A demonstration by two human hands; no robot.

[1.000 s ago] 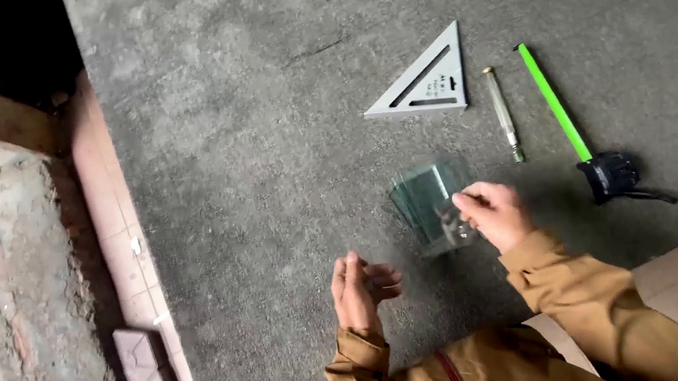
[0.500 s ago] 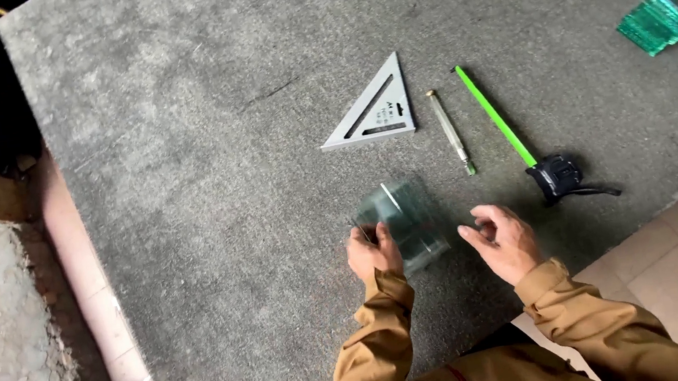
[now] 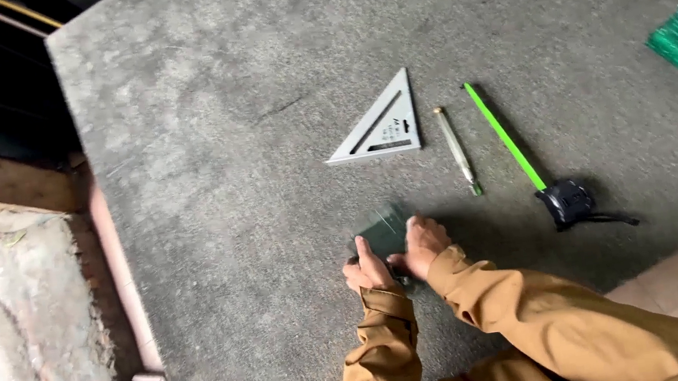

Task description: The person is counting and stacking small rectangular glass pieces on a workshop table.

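Table: grey felt table (image 3: 206,146).
Glass: small pane (image 3: 383,230) near the front edge.
Hands: left hand (image 3: 367,269) and right hand (image 3: 423,245) both curled onto it.
Risk: bare fingers on sharp edges; a slip could cut.
Nearby: square (image 3: 378,123), cutter (image 3: 457,150), tape (image 3: 566,202).

Grey table cover (image 3: 208,163) is looking like matt, fuzzy felt or carpet. Small pane (image 3: 382,230) being pressed by both hands is reading as clear, greenish glass, smooth and glossy. Triangular square (image 3: 378,126) is showing as dull brushed metal. Tape measure (image 3: 566,200): black plastic case, glossy bright-green blade. Sleeves (image 3: 541,321) are appearing as matt tan woven cloth.
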